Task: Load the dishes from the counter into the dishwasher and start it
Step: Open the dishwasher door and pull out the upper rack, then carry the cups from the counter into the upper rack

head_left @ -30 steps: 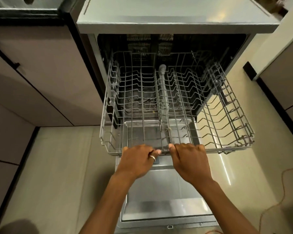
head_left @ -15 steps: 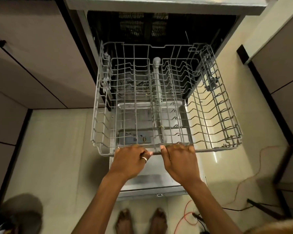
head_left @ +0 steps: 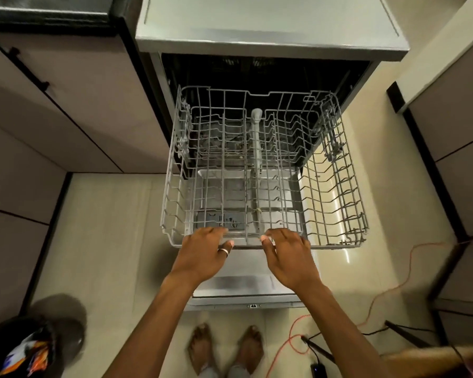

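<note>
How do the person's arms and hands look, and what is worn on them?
Both forearms are bare, with no sleeves, gloves or watch visible. The left hand carries one thin silver metal ring, apparently on the thumb; the right hand wears nothing.

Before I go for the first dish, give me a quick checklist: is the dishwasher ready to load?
1. Dishwasher door folded down: ok.
2. Upper rack pulled out over the door: ok.
3. Rack free of dishes: ok.
4. Left hand and right hand at the rack's front rim: ok; firm grip, cannot tell.
5. Dishes to load: cannot tell, none in view.
6. Floor by the feet: not ok, an orange cable lies beside them.
</note>
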Demonstrator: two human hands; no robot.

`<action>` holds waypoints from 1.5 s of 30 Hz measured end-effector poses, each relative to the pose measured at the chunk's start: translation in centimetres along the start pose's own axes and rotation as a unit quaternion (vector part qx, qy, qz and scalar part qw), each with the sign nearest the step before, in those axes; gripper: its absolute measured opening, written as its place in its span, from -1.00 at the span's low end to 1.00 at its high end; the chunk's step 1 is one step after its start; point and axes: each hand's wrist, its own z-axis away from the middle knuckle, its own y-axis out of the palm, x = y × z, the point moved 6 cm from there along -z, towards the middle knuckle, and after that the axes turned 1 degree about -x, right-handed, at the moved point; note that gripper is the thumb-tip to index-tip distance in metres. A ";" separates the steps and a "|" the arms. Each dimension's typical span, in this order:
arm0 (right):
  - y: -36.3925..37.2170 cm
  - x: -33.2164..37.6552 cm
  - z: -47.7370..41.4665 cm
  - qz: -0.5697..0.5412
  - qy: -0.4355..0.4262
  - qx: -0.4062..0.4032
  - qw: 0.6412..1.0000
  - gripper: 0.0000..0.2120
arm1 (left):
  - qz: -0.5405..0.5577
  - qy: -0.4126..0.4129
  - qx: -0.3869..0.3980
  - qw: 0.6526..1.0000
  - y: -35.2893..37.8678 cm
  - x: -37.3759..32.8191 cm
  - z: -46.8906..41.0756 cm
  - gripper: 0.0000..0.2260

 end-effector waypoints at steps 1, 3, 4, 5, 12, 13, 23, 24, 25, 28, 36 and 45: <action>-1.1 0.3 0.3 -0.016 0.005 -0.001 1.000 -0.49 | 0.002 -0.005 -0.002 1.000 -0.9 -0.4 0.5 -0.56; -4.3 1.7 1.5 -0.061 0.009 0.003 0.998 -0.52 | 0.014 -0.014 -0.002 1.000 -3.5 -1.7 2.4 -0.55; -6.1 2.6 2.2 -0.082 0.012 0.005 0.997 -0.52 | 0.020 -0.019 0.001 1.000 -5.0 -2.6 3.6 -0.54; -7.9 3.6 3.0 -0.099 0.017 0.008 0.995 -0.53 | 0.024 -0.025 0.001 0.999 -6.5 -3.5 4.9 -0.54; -18.7 12.0 6.2 -0.179 0.006 -0.031 0.983 -0.67 | 0.021 -0.023 -0.081 0.996 -17.2 -7.7 13.1 -0.52; -19.7 13.3 6.5 -0.187 -0.006 -0.032 0.982 -0.66 | 0.025 -0.025 -0.094 0.995 -18.4 -7.6 14.1 -0.52; -24.4 26.3 4.3 -0.384 0.018 -0.006 0.923 -0.67 | 0.409 -0.105 -0.212 0.881 -30.4 0.6 18.0 -0.72; -24.2 28.2 3.5 -0.407 0.028 0.003 0.913 -0.70 | 0.443 -0.114 -0.223 0.861 -31.6 2.5 17.6 -0.71; -23.9 30.2 2.5 -0.423 0.035 0.012 0.906 -0.74 | 0.458 -0.117 -0.234 0.849 -32.9 4.4 17.3 -0.70; -22.1 36.0 -1.3 -0.444 0.045 0.024 0.894 -0.80 | 0.457 -0.108 -0.236 0.851 -36.3 10.4 15.4 -0.71; -19.5 53.6 -11.3 -0.355 0.028 0.040 0.934 -0.76 | 0.394 -0.149 -0.246 0.873 -47.1 27.4 11.7 -0.80; -21.4 61.6 -20.4 -0.357 0.004 0.025 0.934 -0.77 | 0.393 -0.140 -0.264 0.870 -57.4 34.2 4.4 -0.82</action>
